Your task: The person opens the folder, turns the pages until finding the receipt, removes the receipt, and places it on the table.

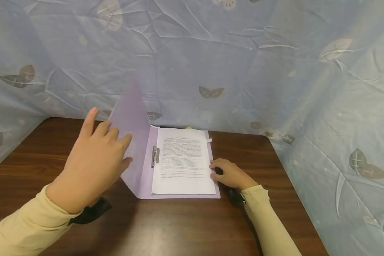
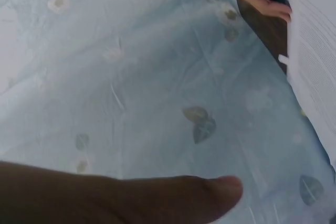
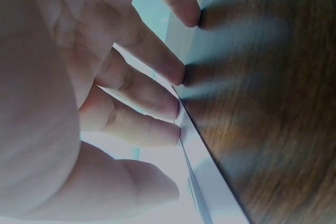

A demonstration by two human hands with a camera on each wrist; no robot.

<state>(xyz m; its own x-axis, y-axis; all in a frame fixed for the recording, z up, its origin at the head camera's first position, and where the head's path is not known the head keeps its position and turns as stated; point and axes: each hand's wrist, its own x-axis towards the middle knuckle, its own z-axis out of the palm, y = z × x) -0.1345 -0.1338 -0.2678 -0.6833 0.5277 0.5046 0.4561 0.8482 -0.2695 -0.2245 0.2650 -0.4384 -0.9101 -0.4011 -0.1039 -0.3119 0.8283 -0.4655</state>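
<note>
The thin lilac plastic folder is lying at table centre. The left hand, fingers spread, is propping its floppy cover at nine o'clock; the right hand, fingertips curled, is pressing the light, slippery white printed sheets at three o'clock, probably the best hold.

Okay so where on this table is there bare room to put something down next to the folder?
Bare wood shows along the table's near edge, between the two sleeves, and at the far right corner beyond the right hand. The left side behind the left hand is also bare. It is crowded at the folder, where the raised cover and papers sit between both hands.
</note>
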